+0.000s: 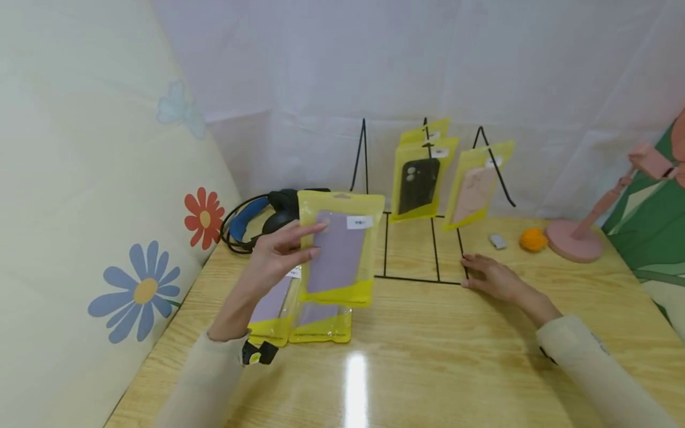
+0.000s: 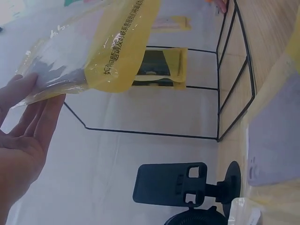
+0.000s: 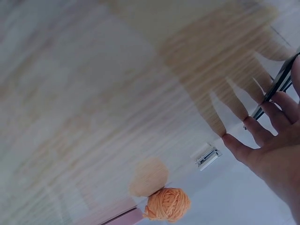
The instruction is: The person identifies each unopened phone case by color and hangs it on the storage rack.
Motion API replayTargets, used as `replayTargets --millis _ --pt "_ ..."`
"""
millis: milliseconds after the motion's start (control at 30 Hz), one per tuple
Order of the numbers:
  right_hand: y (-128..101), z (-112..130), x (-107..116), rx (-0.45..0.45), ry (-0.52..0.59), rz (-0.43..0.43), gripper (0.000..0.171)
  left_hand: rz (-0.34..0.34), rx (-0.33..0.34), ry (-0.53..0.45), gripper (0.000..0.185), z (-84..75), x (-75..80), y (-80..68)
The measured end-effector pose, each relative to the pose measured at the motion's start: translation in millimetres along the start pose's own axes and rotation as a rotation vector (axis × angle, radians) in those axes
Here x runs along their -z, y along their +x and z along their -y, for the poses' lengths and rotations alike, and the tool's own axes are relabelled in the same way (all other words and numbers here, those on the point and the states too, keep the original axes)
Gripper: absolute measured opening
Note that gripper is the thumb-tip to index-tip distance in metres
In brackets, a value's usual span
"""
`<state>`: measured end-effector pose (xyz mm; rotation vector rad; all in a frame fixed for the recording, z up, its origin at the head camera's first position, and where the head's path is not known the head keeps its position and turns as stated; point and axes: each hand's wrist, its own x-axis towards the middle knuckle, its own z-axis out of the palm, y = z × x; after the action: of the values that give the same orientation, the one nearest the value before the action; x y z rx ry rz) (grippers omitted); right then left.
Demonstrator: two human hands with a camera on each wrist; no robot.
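Wooden table (image 1: 428,356) | left hand (image 1: 275,252) pinching purple case packet (image 1: 338,255) upright | right hand (image 1: 489,276) lying flat, steadying wire rack (image 1: 428,238) | keeping hang-hole level.

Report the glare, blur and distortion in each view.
Head view: a bright streak of glare on the table near the camera; straight edges bow toward the frame's sides. Left wrist view: glare whitens the clear part of the packet that the left hand holds; the near phone mount is soft. Right wrist view: the tabletop is blurred, with the right hand casting a shadow on it.
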<state>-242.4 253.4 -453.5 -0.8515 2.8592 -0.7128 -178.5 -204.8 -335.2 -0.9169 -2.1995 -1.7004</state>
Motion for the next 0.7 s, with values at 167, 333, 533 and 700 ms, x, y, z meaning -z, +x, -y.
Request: replayTargets --millis 167,333,533,700 --pt "-0.1 -2.2 0.6 0.002 -0.002 -0.008 0.06 -0.018 0.076 -0.004 0.04 10.8 -9.7 12.6" --pt "-0.3 -4.6 0.8 -0.004 0.005 -0.012 0.06 -0.036 0.133 -0.019 0.041 19.2 -15.7 22.8" --pt "1.4 -5.7 0.7 -0.019 0.016 -0.004 0.061 -0.074 0.189 -0.007 0.042 25.8 -18.6 39.0" --pt "0.7 -6.0 -3.0 -0.004 0.017 -0.014 0.061 -0.099 0.229 -0.072 0.044 42.2 -20.9 58.5"
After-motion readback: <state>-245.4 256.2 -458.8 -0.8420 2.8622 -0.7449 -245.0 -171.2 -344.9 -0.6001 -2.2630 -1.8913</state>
